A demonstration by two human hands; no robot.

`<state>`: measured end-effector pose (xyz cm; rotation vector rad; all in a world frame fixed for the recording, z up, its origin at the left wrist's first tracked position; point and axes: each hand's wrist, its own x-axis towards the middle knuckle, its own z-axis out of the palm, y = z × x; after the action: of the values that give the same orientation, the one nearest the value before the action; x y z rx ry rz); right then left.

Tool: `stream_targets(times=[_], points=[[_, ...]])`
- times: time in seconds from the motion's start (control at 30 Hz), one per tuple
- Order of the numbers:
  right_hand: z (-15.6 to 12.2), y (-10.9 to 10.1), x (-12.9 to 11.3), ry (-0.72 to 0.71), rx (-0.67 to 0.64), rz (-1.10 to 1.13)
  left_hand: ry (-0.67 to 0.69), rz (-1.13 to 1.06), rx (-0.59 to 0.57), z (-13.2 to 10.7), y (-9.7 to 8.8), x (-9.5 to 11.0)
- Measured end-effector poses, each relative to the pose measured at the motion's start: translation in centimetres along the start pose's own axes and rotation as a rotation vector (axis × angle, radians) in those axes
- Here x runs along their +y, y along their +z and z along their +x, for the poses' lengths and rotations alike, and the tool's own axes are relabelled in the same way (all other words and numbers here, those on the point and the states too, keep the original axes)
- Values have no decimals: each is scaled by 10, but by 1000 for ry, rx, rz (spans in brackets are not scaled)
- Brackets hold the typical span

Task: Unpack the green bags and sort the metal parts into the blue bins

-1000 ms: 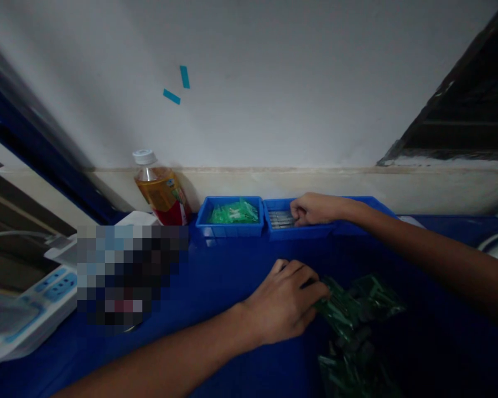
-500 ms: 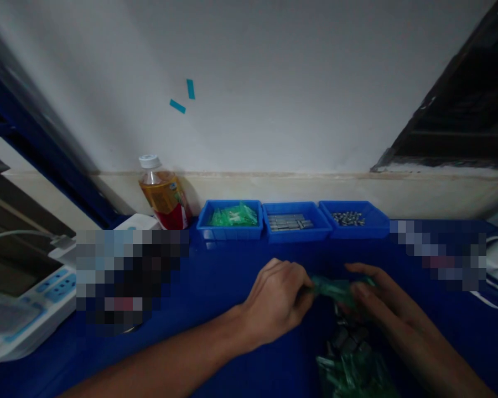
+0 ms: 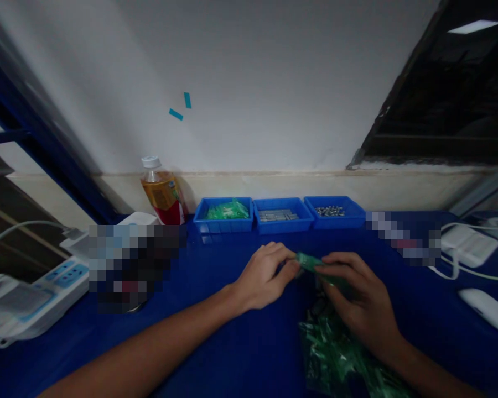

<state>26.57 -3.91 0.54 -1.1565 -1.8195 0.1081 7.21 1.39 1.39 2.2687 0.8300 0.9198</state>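
Observation:
A small green plastic bag point(image 3: 309, 262) is stretched between my two hands above the blue table. My left hand point(image 3: 269, 275) pinches one end of it between thumb and fingers. The other end is in the fingers of my right hand point(image 3: 363, 296), with the thumb below and the fingers on top. What the bag holds, if anything, I cannot make out. Beneath my right hand lies a pile of green plastic bags point(image 3: 336, 354), with dark metal pieces at its far end, partly hidden by the hand.
Along the wall stand three blue bins: one with green bags point(image 3: 228, 210), one with metal rods point(image 3: 278, 214), one with small metal parts point(image 3: 330, 211). A drink bottle point(image 3: 161, 193) and a power strip point(image 3: 62, 276) are at left; a white mouse-shaped object point(image 3: 487, 310) at right.
The hands have come closer together, and the right hand has moved left and turned with its back more in view. The camera view has shifted to the right.

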Motion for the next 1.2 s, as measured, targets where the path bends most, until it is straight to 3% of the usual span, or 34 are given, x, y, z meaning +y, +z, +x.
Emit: stream_targets(times=[0.1, 0.23, 0.3, 0.47, 0.5, 0.6, 0.93, 1.07, 1.13, 1.2], points=[[-1, 3, 0, -176, 28, -141, -151, -267, 44, 2, 8, -2], [1, 5, 1, -186, -30, -262, -236, -379, 133, 11, 6, -7], [3, 4, 1, -153, -66, -282, -229, -265, 244, 19, -11, -13], [2, 2, -4, -110, -89, -245, -265, 140, 526, 38, -80, -35], [2, 2, -5, -105, -98, -236, -292, 252, 549, 41, -91, -39], [1, 3, -7, -102, -126, -219, -387, 550, 446, 45, -109, -48], [13, -8, 7, -103, -157, -237, -410, 751, 131, 68, -85, -67], [23, -23, 28, -7, -207, -354, -372, 833, 182, 58, -76, -50], [26, -34, 43, 58, -248, -433, -257, 900, 222, 47, -64, -36], [25, -44, 61, 129, -318, -478, -99, 890, 135, 34, -47, -23]])
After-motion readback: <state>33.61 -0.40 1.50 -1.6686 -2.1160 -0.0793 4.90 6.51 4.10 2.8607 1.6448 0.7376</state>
